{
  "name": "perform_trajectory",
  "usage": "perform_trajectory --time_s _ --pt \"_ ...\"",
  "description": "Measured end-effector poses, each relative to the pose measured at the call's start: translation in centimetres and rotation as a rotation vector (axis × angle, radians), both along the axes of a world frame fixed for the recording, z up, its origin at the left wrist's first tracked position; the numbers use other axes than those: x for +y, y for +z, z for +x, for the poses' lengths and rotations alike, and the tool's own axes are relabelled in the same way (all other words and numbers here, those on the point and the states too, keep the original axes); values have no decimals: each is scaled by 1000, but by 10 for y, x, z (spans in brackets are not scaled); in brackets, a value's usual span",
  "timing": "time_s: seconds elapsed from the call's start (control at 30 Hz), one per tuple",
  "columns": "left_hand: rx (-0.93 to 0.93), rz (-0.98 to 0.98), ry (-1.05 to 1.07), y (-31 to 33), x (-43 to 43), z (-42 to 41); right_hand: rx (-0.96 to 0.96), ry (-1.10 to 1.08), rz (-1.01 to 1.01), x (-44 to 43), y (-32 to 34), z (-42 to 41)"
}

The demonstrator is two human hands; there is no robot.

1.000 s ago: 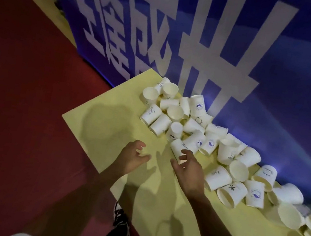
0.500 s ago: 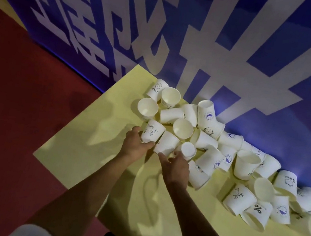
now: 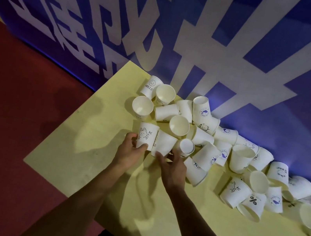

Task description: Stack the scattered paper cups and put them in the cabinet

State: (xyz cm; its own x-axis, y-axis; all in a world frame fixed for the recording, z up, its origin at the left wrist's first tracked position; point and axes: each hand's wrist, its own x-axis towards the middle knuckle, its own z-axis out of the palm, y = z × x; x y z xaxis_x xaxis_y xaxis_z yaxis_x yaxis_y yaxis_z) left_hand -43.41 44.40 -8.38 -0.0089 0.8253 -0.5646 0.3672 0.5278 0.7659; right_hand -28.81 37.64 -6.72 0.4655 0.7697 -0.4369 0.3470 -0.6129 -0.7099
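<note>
Several white paper cups lie scattered in a pile (image 3: 208,139) along the back of a yellow table (image 3: 84,147), some upright, some on their sides. My left hand (image 3: 130,152) grips the base of a lying cup printed with a rabbit and "Hi" (image 3: 146,135). My right hand (image 3: 173,166) has its fingers on the base of the plain cup (image 3: 163,143) lying right beside it. No cabinet is in view.
A blue banner wall with large white characters (image 3: 184,40) stands directly behind the table. Red floor (image 3: 3,133) lies to the left and below the table's near edge. More cups trail off toward the right edge (image 3: 309,215).
Both hands have reached forward from the bare tabletop to the nearest cups and closed on them. The view has moved closer to the pile.
</note>
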Motion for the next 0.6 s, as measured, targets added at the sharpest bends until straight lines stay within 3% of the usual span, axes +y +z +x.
perform_trajectory --time_s 0.23,0.37,0.6 --pt "-76 57 100 22 -38 9 91 34 127 -31 17 18" --pt "-119 86 125 52 -71 40 180 -67 207 -64 36 47" --pt "-155 179 -9 90 -157 123 135 -48 294 -155 77 132"
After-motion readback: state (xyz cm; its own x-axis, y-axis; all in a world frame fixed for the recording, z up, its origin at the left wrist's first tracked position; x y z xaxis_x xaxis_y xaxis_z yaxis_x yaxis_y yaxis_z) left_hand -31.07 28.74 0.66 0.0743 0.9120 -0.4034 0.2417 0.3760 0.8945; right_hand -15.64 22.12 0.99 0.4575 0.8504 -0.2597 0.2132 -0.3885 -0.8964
